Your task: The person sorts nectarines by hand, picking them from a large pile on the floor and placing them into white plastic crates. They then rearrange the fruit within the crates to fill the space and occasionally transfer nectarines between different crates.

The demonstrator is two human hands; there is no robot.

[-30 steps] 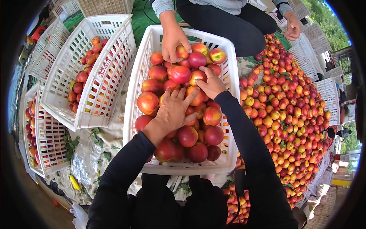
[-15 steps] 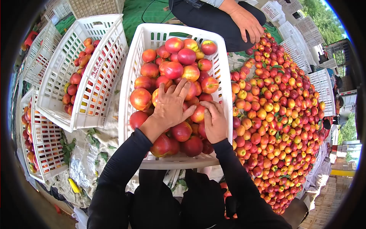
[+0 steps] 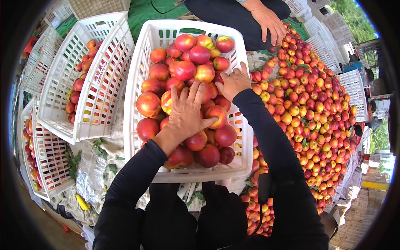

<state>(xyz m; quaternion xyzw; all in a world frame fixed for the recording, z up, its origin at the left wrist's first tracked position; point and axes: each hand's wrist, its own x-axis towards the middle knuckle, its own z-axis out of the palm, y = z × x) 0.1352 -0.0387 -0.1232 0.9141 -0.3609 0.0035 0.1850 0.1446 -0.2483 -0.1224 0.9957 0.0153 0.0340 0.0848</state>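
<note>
A white plastic crate full of red and yellow nectarines stands in front of me. My left hand lies flat on the fruit in the middle, fingers spread and thumb against a nectarine. At the crate's right side, my right hand touches the nectarines near the rim. Its fingers are apart and bent downward, with some tips hidden; no fruit is seen lifted in it.
A large nectarine heap covers the ground to the right. Partly filled white crates stand at the left. Across from me sits a person whose hand rests on a knee. A yellow object lies at lower left.
My right hand has moved up and away from the front nectarines to the crate's right rim. My left hand stays spread on the fruit. The view has shifted slightly.
</note>
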